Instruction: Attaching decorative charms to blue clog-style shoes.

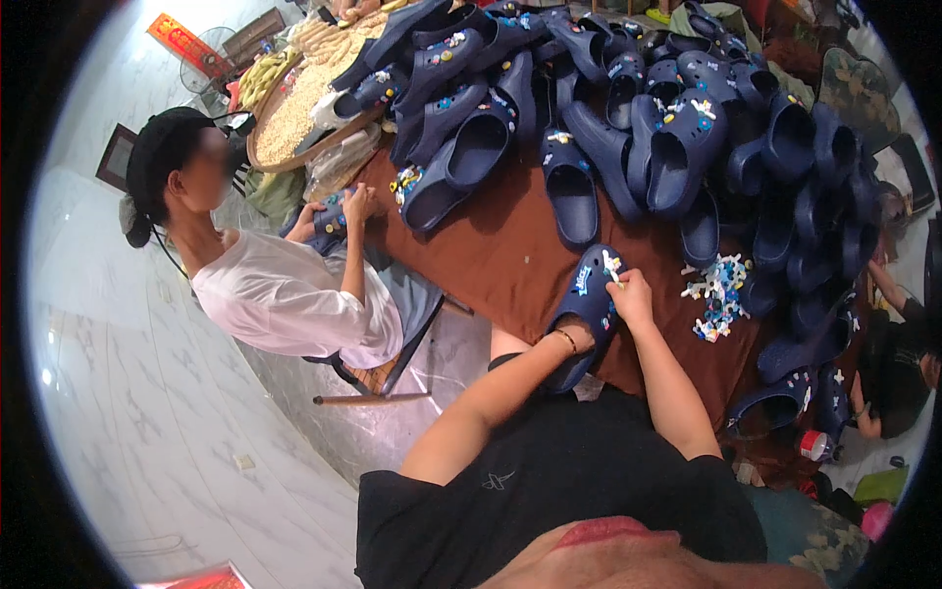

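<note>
My left hand is pushed into the opening of a navy clog and holds it up at the table's near edge; its fingers are hidden inside. White and coloured shoe charms sit on the clog's toe. At the clog's right side, my right hand is closed in a pinch on a small pale charm against the upper. Whether that charm is seated in a hole, I cannot tell. A loose heap of white, blue and yellow charms lies on the brown cloth to the right of my right hand.
A big pile of navy clogs covers the far and right parts of the brown-covered table. On the left, a seated co-worker handles another clog. A round tray of pale kernels stands behind. Another person is at the right edge.
</note>
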A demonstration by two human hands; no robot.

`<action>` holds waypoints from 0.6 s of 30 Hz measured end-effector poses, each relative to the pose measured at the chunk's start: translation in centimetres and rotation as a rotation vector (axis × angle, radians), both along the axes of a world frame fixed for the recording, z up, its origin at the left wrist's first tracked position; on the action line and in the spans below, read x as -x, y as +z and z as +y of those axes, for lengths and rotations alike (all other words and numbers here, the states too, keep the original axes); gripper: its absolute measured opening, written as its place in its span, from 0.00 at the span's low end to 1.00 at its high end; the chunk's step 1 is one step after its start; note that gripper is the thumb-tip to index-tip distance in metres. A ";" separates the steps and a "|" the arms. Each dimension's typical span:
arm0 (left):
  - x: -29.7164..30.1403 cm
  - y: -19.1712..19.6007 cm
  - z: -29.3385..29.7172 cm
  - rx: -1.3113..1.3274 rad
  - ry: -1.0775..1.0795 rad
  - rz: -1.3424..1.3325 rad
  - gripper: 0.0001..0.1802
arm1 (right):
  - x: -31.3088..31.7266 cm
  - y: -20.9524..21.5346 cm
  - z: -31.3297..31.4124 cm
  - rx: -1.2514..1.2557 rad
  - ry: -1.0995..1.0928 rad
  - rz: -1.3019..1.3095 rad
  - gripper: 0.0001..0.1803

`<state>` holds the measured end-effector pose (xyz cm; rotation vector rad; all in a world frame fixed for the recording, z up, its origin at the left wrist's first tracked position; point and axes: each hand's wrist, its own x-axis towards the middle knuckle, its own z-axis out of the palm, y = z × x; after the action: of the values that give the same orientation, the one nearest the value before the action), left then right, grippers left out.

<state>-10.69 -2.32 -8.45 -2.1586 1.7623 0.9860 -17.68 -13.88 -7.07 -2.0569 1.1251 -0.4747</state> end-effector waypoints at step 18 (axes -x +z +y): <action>-0.2 -4.4 -0.6 0.693 0.164 -0.081 0.33 | -2.7 3.6 0.9 0.270 0.197 0.159 0.19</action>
<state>-10.49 -2.95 -12.85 -2.7183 2.1326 0.3099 -15.02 -12.95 -3.49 -2.4495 0.9760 -0.3865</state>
